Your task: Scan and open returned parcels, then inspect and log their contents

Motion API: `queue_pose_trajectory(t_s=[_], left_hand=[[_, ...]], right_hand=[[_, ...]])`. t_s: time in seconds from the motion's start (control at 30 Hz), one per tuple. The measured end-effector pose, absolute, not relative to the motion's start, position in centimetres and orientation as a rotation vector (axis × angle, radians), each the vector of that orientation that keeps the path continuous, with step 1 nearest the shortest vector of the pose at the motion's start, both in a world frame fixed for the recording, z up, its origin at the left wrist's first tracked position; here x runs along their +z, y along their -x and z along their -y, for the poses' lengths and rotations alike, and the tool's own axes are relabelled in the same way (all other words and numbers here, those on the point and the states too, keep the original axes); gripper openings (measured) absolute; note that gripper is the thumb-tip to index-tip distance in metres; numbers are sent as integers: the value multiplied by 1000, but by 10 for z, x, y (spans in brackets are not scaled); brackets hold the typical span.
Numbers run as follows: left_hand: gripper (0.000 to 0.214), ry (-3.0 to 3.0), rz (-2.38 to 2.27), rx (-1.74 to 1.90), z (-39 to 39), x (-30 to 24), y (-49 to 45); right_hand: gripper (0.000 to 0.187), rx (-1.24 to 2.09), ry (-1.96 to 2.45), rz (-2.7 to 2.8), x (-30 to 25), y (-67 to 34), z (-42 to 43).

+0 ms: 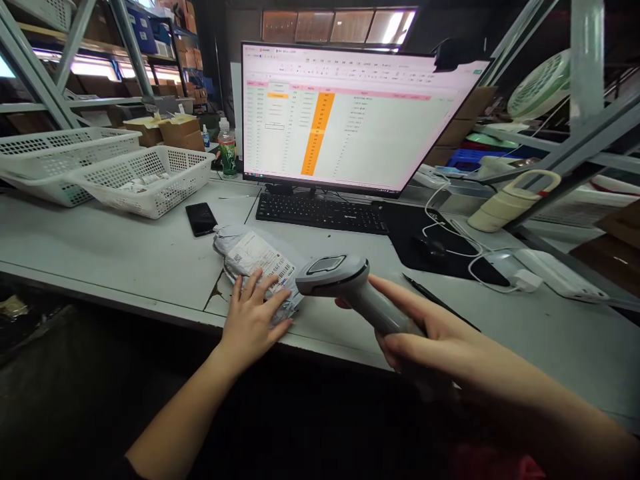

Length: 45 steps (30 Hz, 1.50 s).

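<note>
"Where is the work seen?"

"At left of centre, a soft grey plastic mailing parcel (263, 257) is laid on the long pale-grey table (150, 247), pinned under the spread fingers of the left grip (253, 321), set wide. At centre, a grey plastic pistol-shaped barcode scanner (360, 290) is held by its handle in the closed right grip (433, 333), its head tipped toward the white paper label (253, 250)."

"How is the scan best made?"

"The black printed barcode (285, 270) should be kept clear of the fingertips, judging by how near they are spread. The wrinkled film should be pressed taut, as a crease could spoil the reading, and the scanner's nose should be squared to the lines, with a small gap left."
</note>
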<state>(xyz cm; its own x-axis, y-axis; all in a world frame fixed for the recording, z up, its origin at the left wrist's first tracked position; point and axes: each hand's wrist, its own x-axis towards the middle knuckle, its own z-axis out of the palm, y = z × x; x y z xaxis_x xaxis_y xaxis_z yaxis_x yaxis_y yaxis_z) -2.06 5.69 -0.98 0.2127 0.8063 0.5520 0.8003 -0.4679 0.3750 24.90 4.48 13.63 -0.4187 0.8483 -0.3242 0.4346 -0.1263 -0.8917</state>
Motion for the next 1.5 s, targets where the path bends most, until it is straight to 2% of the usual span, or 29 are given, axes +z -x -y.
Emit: queue_pose_trajectory(t_s=[0.13, 0.33, 0.47, 0.57, 0.63, 0.7, 0.77, 0.87, 0.97, 1.17, 1.5], left_hand=[[39, -2509, -1702, 1024, -55, -6, 18], [50, -2491, -1750, 1005, -51, -3, 15], [17, -2491, -1736, 1158, -49, -7, 18], [12, -2521, -1695, 1234, -49, -13, 22], [13, -2583, -1677, 1240, -50, -16, 24], [13, -2659, -1667, 1236, -53, -20, 26], [13, -2717, -1657, 1233, -57, -23, 26], [12, -2766, -1622, 1254, -61, -26, 27], [13, -2786, -1600, 1269, -63, -29, 29], [15, -2838, -1586, 1248, -65, -28, 31], [14, -2651, -1718, 1254, -57, -21, 16]], right_hand=[[91, 1451, 1446, 1907, 147, -243, -47], [92, 1373, 1449, 1972, 148, -248, -56], [93, 1285, 1497, 1855, 114, -260, -92], [94, 1216, 1579, 1690, 79, -276, -128], [87, 1201, 1631, 1700, 62, -291, -150], [64, 1073, 1673, 1857, 52, -306, -171], [48, 831, 1712, 1971, 48, -321, -195], [37, 480, 1787, 1932, 45, -335, -233], [36, 250, 1791, 1982, 38, -338, -271], [23, 19, 1770, 2100, 26, -328, -314], [33, -159, 1803, 2092, 34, -310, -332]])
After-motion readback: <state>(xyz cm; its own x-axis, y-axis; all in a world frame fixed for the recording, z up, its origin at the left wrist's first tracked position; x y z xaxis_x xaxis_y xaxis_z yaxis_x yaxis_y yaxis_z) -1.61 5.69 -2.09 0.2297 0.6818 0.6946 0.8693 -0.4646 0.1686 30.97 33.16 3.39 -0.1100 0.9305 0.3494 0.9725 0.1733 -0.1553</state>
